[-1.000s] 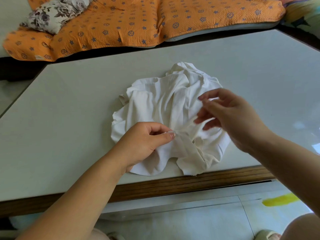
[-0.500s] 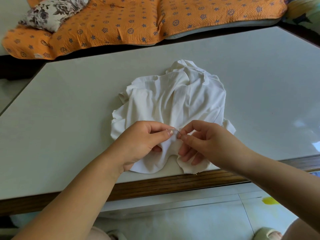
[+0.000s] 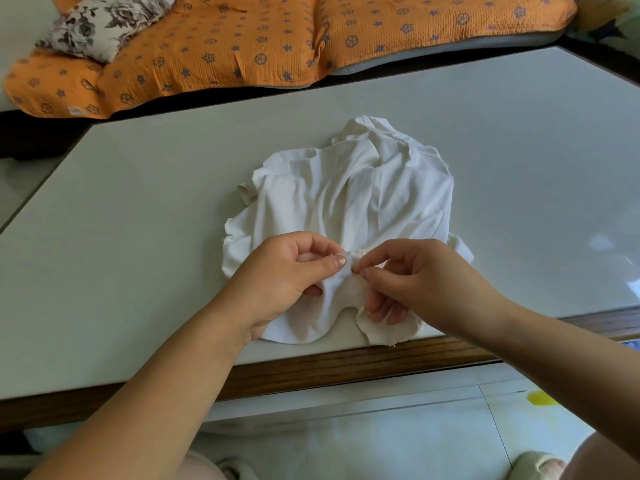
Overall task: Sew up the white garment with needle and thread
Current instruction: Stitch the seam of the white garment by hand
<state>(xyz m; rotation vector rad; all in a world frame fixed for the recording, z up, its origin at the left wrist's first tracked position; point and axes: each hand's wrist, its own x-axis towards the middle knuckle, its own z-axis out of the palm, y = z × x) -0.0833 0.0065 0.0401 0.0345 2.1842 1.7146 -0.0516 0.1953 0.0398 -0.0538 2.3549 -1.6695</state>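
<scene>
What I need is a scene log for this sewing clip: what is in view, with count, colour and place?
white garment: one, white, crumpled on the table near its front edge
needle: one, thin and metallic, between the fingertips of both hands
thread: too fine to make out
table: one, pale grey top with a brown wooden edge
padded mat: one, orange with blue motifs, behind the table
floral pillow: one, white with dark flowers, on the mat at far left
yellow patch: one, yellow, on the floor at right, blurred
left hand: one, pinches a fold of the garment
right hand: one, pinches the needle at that fold
</scene>
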